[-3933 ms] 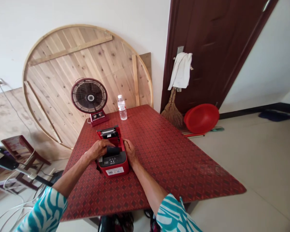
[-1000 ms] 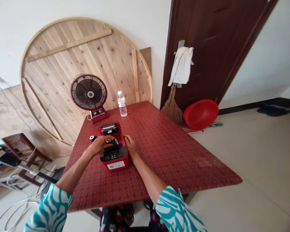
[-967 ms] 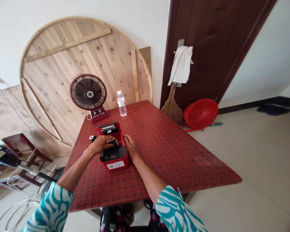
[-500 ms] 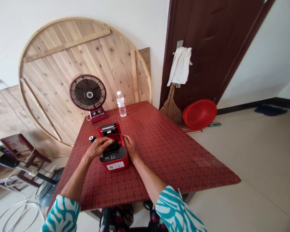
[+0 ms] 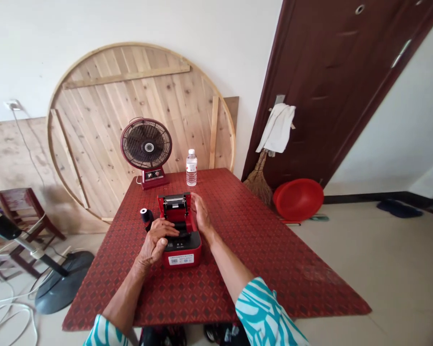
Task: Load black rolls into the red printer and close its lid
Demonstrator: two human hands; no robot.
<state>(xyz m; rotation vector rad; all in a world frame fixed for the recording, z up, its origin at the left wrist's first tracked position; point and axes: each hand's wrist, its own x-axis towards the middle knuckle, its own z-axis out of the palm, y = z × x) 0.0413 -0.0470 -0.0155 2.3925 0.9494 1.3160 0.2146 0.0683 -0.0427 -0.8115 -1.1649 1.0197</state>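
Note:
A small red and black label printer (image 5: pixel 181 260) stands on the table before me, its hinged lid (image 5: pixel 174 202) raised at the back. My left hand (image 5: pixel 157 241) lies over the printer's left side, its fingers stretched out across the open compartment with a dark part under them. Up along the right edge of the lid is my right hand (image 5: pixel 202 217), fingers extended and flat against its side. Left of the printer, a dark roll with a white end (image 5: pixel 145 213) stands close to my left hand. Part of the compartment is hidden by my left fingers.
The red patterned table (image 5: pixel 260 259) carries a fan (image 5: pixel 146 149) and a water bottle (image 5: pixel 191 168) at its far side. Beyond are a round wooden tabletop (image 5: pixel 166 101), a broom (image 5: pixel 259 182) and a red basin (image 5: pixel 299 199). A stand base (image 5: pixel 63 281) and cables lie left.
My left hand has shifted from a bent-finger pose inside the compartment to lying flatter over it. The right hand has slid up beside the lid. The camera view has shifted.

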